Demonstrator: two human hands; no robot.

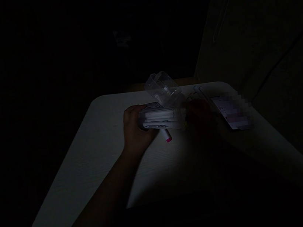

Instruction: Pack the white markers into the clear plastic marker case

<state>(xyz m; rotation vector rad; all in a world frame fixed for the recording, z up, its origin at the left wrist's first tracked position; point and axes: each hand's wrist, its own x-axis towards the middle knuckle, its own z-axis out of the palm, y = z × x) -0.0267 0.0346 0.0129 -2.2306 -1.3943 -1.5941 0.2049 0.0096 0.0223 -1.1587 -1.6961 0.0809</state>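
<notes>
My left hand [135,130] is wrapped round the closed end of a clear plastic marker case [160,118], which lies on its side above the table. Several white markers [160,122] fill the case. Its transparent hinged lid [162,86] is swung up and back at the right end. My right hand [200,114] is at that end of the case, in deep shadow, so I cannot make out its fingers or anything in them. A marker with a pink end [166,135] shows below the case, partly hidden by it.
The white table [91,162] has rounded corners. More markers [199,91] lie behind my right hand, partly hidden. A phone with a lit screen [226,113] lies on the right side. The room around is very dark, with a cable [279,63] at the right.
</notes>
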